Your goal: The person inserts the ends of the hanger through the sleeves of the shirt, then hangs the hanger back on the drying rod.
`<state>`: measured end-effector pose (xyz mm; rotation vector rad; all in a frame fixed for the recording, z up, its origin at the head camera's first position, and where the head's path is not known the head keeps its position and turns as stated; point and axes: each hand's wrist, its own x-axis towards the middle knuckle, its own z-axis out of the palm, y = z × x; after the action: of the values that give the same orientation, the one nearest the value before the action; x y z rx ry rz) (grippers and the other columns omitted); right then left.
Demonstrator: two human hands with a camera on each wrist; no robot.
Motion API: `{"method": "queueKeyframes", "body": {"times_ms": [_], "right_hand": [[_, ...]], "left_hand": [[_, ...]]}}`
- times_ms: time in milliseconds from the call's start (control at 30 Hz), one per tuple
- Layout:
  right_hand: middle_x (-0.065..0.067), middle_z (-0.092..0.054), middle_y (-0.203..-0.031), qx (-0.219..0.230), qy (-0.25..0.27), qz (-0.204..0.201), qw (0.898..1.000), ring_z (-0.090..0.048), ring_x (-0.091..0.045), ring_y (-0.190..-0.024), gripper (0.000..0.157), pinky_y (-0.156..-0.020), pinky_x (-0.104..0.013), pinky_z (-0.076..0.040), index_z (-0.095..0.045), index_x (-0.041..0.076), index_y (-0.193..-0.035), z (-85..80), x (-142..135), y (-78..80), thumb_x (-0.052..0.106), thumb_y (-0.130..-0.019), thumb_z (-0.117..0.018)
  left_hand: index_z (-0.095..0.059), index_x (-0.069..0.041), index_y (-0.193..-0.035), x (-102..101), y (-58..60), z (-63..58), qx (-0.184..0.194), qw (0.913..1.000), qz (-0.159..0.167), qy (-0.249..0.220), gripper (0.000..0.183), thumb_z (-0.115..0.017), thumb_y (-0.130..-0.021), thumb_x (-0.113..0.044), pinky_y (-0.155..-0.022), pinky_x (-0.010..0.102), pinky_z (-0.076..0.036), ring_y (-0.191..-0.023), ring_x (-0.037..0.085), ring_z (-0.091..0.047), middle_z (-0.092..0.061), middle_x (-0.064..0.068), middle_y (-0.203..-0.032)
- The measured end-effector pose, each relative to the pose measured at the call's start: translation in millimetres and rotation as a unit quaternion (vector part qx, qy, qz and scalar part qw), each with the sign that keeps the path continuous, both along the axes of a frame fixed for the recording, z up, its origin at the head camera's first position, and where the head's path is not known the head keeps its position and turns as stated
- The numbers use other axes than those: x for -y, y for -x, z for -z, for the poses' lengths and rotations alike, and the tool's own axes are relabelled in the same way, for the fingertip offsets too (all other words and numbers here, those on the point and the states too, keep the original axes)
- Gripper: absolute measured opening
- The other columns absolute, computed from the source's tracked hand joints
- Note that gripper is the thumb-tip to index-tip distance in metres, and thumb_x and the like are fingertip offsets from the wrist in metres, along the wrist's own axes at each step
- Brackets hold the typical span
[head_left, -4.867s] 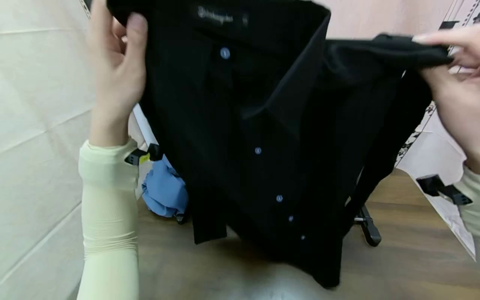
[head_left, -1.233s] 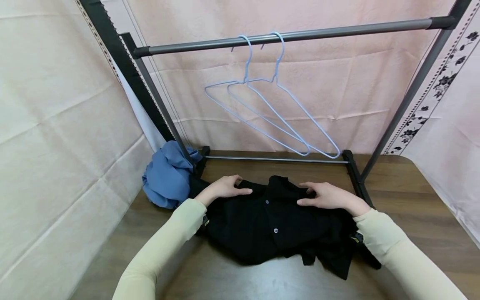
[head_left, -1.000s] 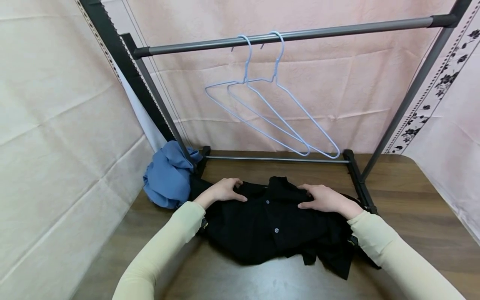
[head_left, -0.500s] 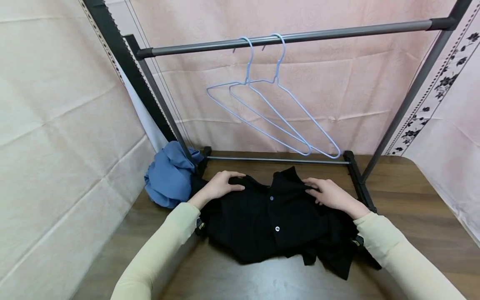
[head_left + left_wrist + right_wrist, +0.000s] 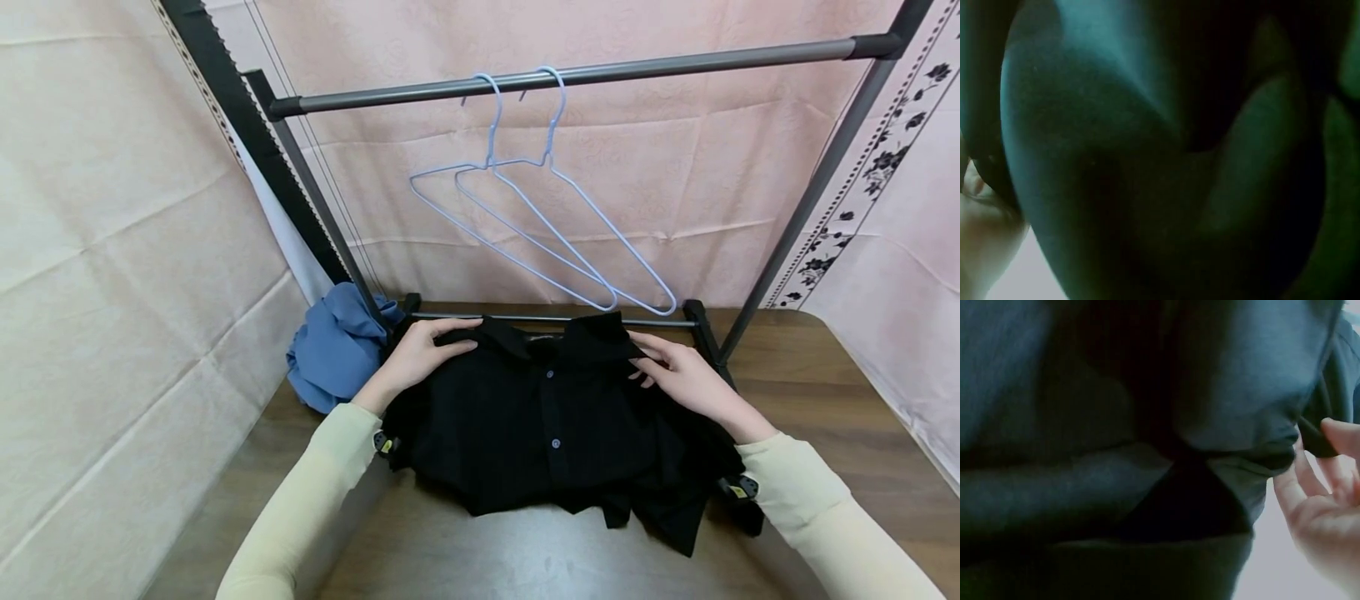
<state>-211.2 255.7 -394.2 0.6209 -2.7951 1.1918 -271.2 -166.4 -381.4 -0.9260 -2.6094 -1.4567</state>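
A black button-up shirt point(image 5: 517, 433) lies bunched on the wooden table, its collar point(image 5: 596, 335) toward the rack and its lower part folded up. At its left shoulder side, my left hand point(image 5: 416, 354) pinches the cloth between thumb and fingers. My right hand point(image 5: 690, 385) grips the cloth just right of the collar, some fingers tucked beneath. Dark fabric fills most of the left wrist view, with part of the left hand point(image 5: 988, 240) at the edge. In the right wrist view, fingertips of the right hand point(image 5: 1325, 512) meet the shirt's edge.
Behind the shirt stands a dark metal clothes rack point(image 5: 697, 60). Two light-blue wire hangers point(image 5: 491, 137) hang from its bar. A crumpled blue cloth point(image 5: 333, 354) lies by the rack's left foot. Fabric sheets point(image 5: 135, 208) enclose the sides and back.
Earlier the shirt was held up before the camera; then it lay on the table. Over the last half second both hands have spread apart and drawn the collar and shoulders back toward the rack.
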Motion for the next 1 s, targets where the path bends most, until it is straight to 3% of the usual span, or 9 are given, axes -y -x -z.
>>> {"method": "queueKeyframes", "body": {"times_ms": [33,200,300,500,600,767,900,1000], "right_hand": [[-0.016,-0.069,-0.120,0.002,0.010,0.004,1.000,-0.069,-0.016,-0.080,0.049,-0.070,-0.028,-0.052,-0.043,0.007,-0.153,-1.4,-0.5,-1.7,0.021,-0.107,-0.054],[-0.014,-0.070,-0.121,0.026,0.049,-0.009,0.998,-0.069,-0.017,-0.085,0.051,-0.074,-0.027,-0.053,-0.044,0.010,-0.153,-4.6,-2.1,-7.4,0.025,-0.106,-0.056],[-0.018,-0.070,-0.119,0.039,0.070,-0.050,0.996,-0.070,-0.017,-0.090,0.051,-0.077,-0.028,-0.055,-0.043,0.004,-0.152,-1.1,-2.4,-8.9,0.017,-0.105,-0.057],[-0.023,-0.056,-0.140,0.053,0.048,-0.152,0.986,-0.067,-0.014,-0.108,0.047,-0.081,-0.029,-0.056,-0.047,0.002,-0.148,8.0,2.2,-14.9,0.008,-0.103,-0.058],[-0.019,-0.063,-0.129,0.069,0.042,-0.167,0.983,-0.068,-0.017,-0.100,0.039,-0.079,-0.031,-0.057,-0.050,0.002,-0.144,6.9,7.5,-16.0,0.010,-0.106,-0.052],[-0.024,-0.062,-0.125,0.136,0.100,-0.127,0.977,-0.068,-0.026,-0.094,0.036,-0.074,-0.038,-0.057,-0.050,-0.001,-0.137,1.8,15.9,-12.9,0.023,-0.112,-0.039],[-0.024,-0.061,-0.121,0.157,0.119,-0.065,0.978,-0.068,-0.028,-0.088,0.046,-0.066,-0.039,-0.057,-0.046,0.000,-0.138,-0.2,25.1,-11.6,0.036,-0.110,-0.041],[-0.019,-0.061,-0.120,0.144,0.110,-0.049,0.982,-0.066,-0.027,-0.082,0.050,-0.061,-0.039,-0.057,-0.044,0.006,-0.144,-0.6,31.3,-10.5,0.039,-0.107,-0.049]], "left_hand": [[-0.065,-0.034,-0.135,0.4,-2.1,-2.6,-0.004,0.9999,0.005,-0.010,0.039,-0.071,-0.096,-0.032,-0.103,0.036,-0.046,-0.126,0.011,-0.056,-0.061,-0.007,-0.139],[-0.068,-0.024,-0.134,0.5,-12.6,-13.6,-0.025,0.9972,0.036,-0.060,0.038,-0.070,-0.097,-0.016,-0.105,0.034,-0.045,-0.129,0.015,-0.056,-0.064,-0.002,-0.136],[-0.068,-0.018,-0.133,-0.9,-19.5,-19.2,-0.029,0.9940,0.053,-0.092,0.038,-0.069,-0.096,-0.007,-0.103,0.034,-0.047,-0.128,0.016,-0.057,-0.065,0.002,-0.135],[-0.069,-0.010,-0.130,-3.9,-35.1,-31.0,-0.044,0.9885,0.070,-0.126,0.037,-0.067,-0.096,0.001,-0.100,0.037,-0.049,-0.123,0.020,-0.060,-0.066,0.005,-0.131],[-0.070,-0.006,-0.129,-5.9,-42.1,-38.4,-0.061,0.9850,0.082,-0.139,0.035,-0.065,-0.095,0.004,-0.097,0.038,-0.051,-0.120,0.022,-0.062,-0.068,0.006,-0.129],[-0.071,-0.003,-0.125,-9.8,-49.4,-47.6,-0.090,0.9773,0.112,-0.156,0.035,-0.063,-0.094,0.011,-0.095,0.038,-0.052,-0.118,0.024,-0.063,-0.069,0.005,-0.125],[-0.073,-0.017,-0.124,-11.7,-53.4,-50.5,-0.089,0.9724,0.139,-0.165,0.047,-0.059,-0.093,0.015,-0.095,0.038,-0.052,-0.118,0.024,-0.062,-0.069,0.002,-0.124],[-0.073,-0.027,-0.124,-12.8,-55.3,-50.4,-0.083,0.9704,0.156,-0.165,0.057,-0.058,-0.092,0.018,-0.097,0.040,-0.050,-0.120,0.024,-0.061,-0.069,0.000,-0.125]]}}
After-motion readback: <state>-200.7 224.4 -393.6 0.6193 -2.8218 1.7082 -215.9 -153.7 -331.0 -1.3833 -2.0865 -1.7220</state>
